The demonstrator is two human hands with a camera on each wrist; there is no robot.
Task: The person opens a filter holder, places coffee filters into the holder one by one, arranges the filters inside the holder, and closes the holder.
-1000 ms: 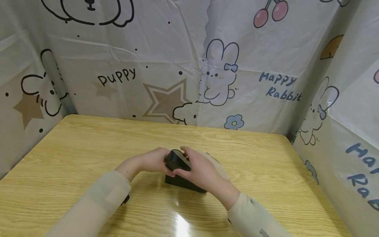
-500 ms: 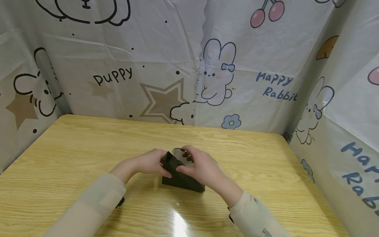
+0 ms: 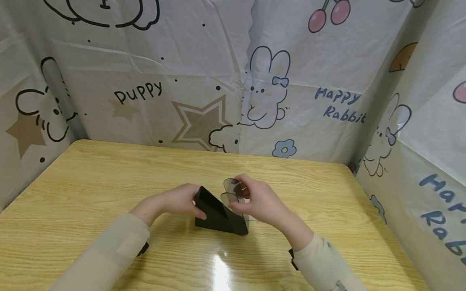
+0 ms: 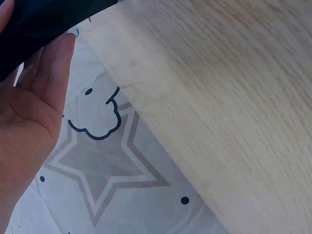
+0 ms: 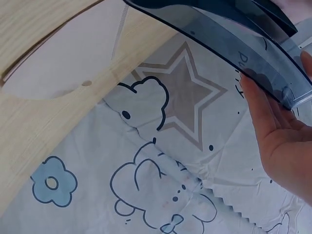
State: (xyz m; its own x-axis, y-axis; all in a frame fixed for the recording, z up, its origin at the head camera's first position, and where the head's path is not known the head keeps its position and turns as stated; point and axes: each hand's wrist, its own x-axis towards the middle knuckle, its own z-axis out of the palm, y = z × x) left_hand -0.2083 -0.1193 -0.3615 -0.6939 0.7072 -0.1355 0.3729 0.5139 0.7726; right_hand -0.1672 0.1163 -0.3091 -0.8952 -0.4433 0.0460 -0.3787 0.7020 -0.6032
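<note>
sunglasses (image 3: 229, 197) held by right hand (image 3: 261, 202), left hand (image 3: 181, 200) gripping black case (image 3: 220, 221); cloth (image 3: 145, 52) reads "puppy"

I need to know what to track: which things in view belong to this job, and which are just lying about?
Likely in the job:
black case, held by left grip
tinted glasses, held by right grip

Just surroundings:
wooden table
patterned cloth behind it
</note>
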